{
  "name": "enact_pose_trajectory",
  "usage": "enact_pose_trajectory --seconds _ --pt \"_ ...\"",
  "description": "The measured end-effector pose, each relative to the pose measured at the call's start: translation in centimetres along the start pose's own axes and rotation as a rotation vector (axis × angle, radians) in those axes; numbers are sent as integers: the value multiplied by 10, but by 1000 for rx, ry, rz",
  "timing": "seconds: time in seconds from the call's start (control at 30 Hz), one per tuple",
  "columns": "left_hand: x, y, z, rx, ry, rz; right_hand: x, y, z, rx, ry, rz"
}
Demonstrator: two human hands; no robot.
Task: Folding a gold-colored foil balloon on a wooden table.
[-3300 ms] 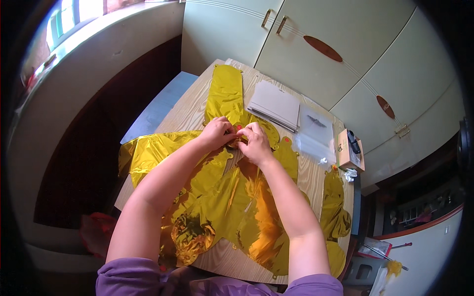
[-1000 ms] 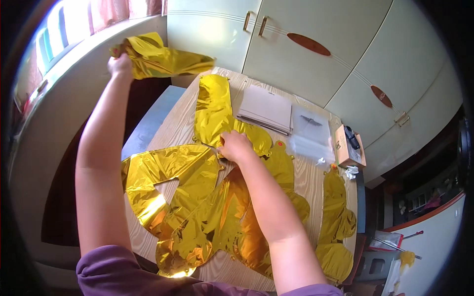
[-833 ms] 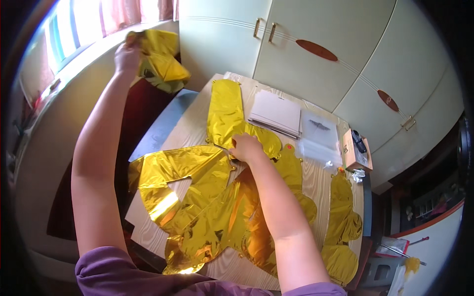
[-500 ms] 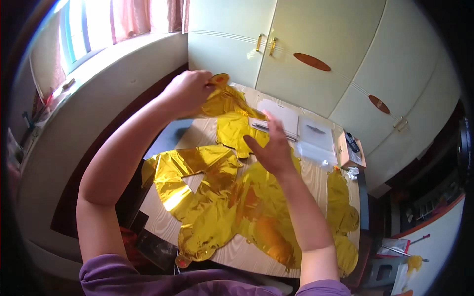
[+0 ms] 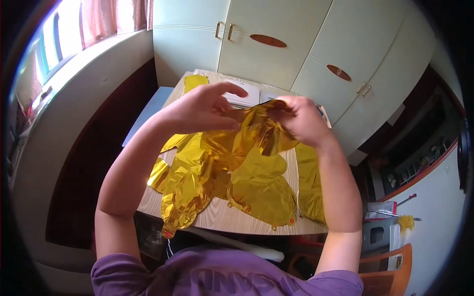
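Raised over the table, a crumpled gold foil balloon [image 5: 259, 128], flat and without air, hangs from my right hand [image 5: 306, 118]. The fingers of that hand are closed round its upper edge. My left hand [image 5: 210, 106] is beside it on the left, thumb and fingers spread apart and gripping nothing. Below lie more flat gold foil balloons: one in front of me with a small red spot at its edge [image 5: 261, 185], one at the left [image 5: 187, 172], and another at the right [image 5: 308, 177], partly behind my right forearm. Their exact shapes are hard to make out.
The balloons lie on a pale wood-grain table [image 5: 219, 217]. White flat packets [image 5: 247, 93] rest at its far side, partly hidden by my hands. Pale cabinets [image 5: 276, 19] stand behind it. A blue panel [image 5: 145, 116] is at the left, an orange wooden chair [image 5: 405, 266] at the lower right.
My left hand has let go of the foil and opened. My right hand, open before, now grips gold foil. The view has shifted, and both hands are closer together over the table.
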State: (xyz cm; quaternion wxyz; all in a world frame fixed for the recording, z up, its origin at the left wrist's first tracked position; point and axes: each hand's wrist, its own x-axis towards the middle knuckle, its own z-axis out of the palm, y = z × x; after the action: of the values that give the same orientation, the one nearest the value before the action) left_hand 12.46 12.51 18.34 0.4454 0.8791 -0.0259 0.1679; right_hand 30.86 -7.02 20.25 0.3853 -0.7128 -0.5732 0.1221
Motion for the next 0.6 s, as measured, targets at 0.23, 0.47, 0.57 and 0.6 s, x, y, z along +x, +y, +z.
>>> enact_pose_trajectory --seconds 0.23,0.47,0.57,0.6 --pt "-12 -69 71 -109 -138 -137 -47 20 -37 99 122 33" --pt "50 -93 77 411 568 256 -94 -26 -52 -660 433 -486" --pt "33 -119 101 445 696 122 -126 -15 -22 -870 376 -651" --pt "14 -137 113 508 629 85 -139 -2 -8 -907 342 -659"
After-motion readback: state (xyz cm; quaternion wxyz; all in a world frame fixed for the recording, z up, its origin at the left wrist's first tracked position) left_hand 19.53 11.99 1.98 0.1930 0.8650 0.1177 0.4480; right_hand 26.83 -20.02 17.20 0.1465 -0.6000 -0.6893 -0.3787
